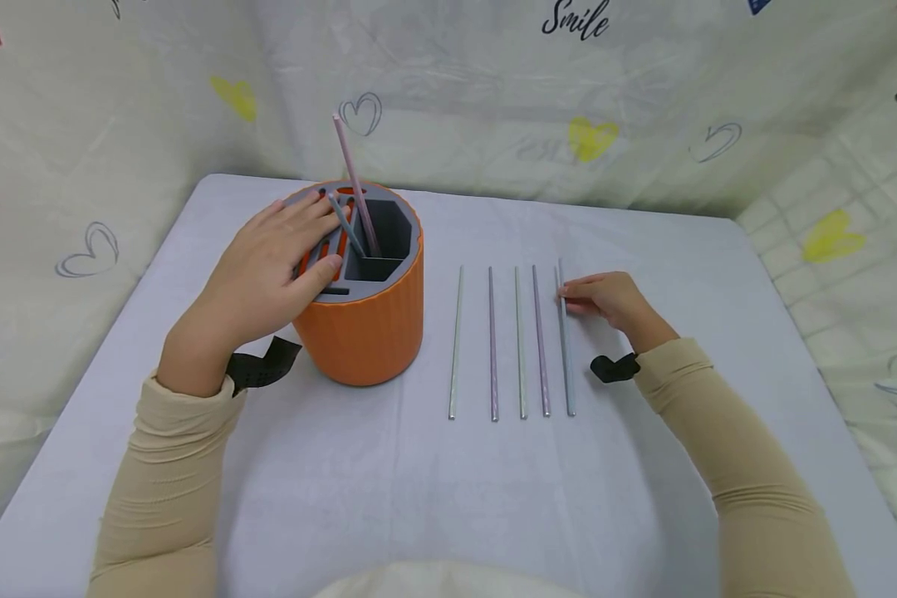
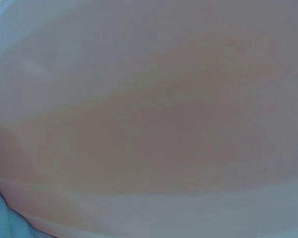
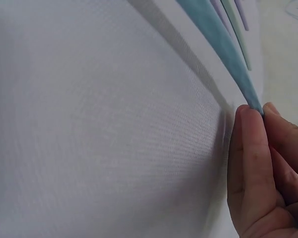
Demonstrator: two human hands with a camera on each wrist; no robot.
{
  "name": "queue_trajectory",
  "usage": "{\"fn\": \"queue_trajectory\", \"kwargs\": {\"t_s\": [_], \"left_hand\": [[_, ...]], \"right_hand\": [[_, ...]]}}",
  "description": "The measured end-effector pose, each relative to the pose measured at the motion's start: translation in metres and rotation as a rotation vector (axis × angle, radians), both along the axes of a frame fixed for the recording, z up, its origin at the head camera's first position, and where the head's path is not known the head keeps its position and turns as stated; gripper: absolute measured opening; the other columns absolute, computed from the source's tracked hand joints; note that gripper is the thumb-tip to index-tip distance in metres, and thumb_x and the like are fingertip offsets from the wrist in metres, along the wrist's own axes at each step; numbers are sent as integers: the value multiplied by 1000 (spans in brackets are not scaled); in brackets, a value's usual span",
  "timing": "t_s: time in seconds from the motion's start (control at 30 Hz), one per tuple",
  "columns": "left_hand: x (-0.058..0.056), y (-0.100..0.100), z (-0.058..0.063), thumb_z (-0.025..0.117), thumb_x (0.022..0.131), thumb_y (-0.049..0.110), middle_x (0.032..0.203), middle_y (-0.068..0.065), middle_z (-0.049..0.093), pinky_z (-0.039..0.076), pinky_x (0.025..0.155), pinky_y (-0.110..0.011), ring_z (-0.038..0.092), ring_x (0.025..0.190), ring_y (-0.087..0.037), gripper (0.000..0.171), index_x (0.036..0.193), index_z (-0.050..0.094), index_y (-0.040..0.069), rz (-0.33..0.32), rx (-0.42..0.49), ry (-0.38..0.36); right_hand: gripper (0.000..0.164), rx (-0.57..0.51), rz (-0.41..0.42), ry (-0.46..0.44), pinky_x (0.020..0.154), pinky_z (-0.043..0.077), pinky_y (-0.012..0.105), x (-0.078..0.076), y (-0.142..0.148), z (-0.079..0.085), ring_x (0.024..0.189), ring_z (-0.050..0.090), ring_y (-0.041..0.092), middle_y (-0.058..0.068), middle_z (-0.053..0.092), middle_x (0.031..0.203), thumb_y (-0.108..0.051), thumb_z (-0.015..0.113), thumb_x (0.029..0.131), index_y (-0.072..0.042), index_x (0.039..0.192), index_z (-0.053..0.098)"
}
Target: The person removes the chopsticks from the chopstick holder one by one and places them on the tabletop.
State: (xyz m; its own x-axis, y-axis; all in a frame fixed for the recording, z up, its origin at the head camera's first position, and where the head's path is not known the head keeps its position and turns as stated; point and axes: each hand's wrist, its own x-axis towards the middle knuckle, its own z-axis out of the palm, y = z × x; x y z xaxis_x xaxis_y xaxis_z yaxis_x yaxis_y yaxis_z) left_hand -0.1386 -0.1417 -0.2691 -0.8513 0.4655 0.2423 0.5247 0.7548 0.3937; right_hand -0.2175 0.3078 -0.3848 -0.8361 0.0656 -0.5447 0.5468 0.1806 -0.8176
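Observation:
My left hand (image 1: 280,257) rests on the grey divided top of an orange ribbed pen holder (image 1: 366,340), fingers stretched across its slots. A pink stick (image 1: 351,170) and a short-looking blue stick (image 1: 346,226) lean in its open compartment. The blue one overlaps the left fingers in the head view. My right hand (image 1: 609,299) pinches a slim blue straw-like stick (image 3: 228,52) near its far end, between thumb and fingertips. Left of that stick lie a purple stick (image 1: 541,349), a pale green one (image 1: 520,349), another purple one (image 1: 492,349) and another green one (image 1: 456,349), roughly parallel.
A white cloth (image 1: 419,498) covers the table. Behind it hangs a printed curtain (image 1: 456,100) with hearts and lettering. Black straps (image 1: 265,365) circle the wrists. The left wrist view is a blurred close-up.

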Motion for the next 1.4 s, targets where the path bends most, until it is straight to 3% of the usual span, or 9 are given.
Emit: {"fn": "queue_trajectory", "kwargs": {"t_s": [0.13,0.3,0.4,0.5,0.6,0.67,0.77,0.97,1.4], "left_hand": [[0,0,0,46,101,30,155,-16,44,14,128,-46,27,152,-30,52,146,49,3,2,-4,-3],[-1,0,0,46,101,30,155,-15,44,14,128,-46,27,153,-29,52,147,48,3,0,-4,-1],[-1,0,0,46,101,30,155,-16,44,14,128,-46,27,152,-29,52,146,48,3,-2,-2,4],[-2,0,0,46,101,30,155,-16,44,13,128,-46,27,153,-29,52,146,49,3,-4,0,6],[-2,1,0,46,101,30,155,-15,44,13,128,-46,27,152,-29,52,146,49,3,-8,3,7],[-2,1,1,46,101,30,155,-15,44,13,128,-46,27,153,-29,52,146,49,3,-8,2,5],[-1,0,1,46,101,30,155,-15,43,13,128,-46,27,153,-29,52,146,49,3,-5,-2,0],[-1,0,2,46,101,31,156,-15,43,13,128,-47,26,153,-30,53,147,48,3,-7,-12,-6],[-1,-2,2,45,102,31,157,-15,41,12,128,-47,25,153,-30,54,147,47,3,-7,-25,-21]], "right_hand": [[5,36,13,7,67,60,18,0,-1,-3,67,72,3,-8,73,72,-5,72,89,-8,93,71],[17,155,60,-1,65,59,16,-2,-2,-5,62,70,2,-10,72,68,-12,72,90,-3,104,69],[25,261,103,-13,76,59,19,-3,-3,-2,60,69,0,-12,71,65,-20,72,91,-4,110,69],[26,284,95,17,99,56,33,-5,-4,6,63,70,0,-14,72,66,-22,72,92,-6,111,71],[28,236,70,109,101,55,31,-4,-10,22,68,72,0,-15,73,70,-23,74,90,-6,112,72],[32,194,70,202,87,60,24,-2,-20,37,73,74,2,-15,74,73,-22,75,89,-3,114,71],[39,119,90,313,79,60,18,3,-44,65,78,76,6,-10,76,78,-21,80,84,1,116,71],[32,-12,156,432,87,60,24,18,-96,115,84,76,12,-2,79,85,-17,85,78,-4,106,77],[32,-198,376,538,97,57,32,48,-177,156,102,74,20,7,78,101,-3,79,81,-1,113,75]]}}
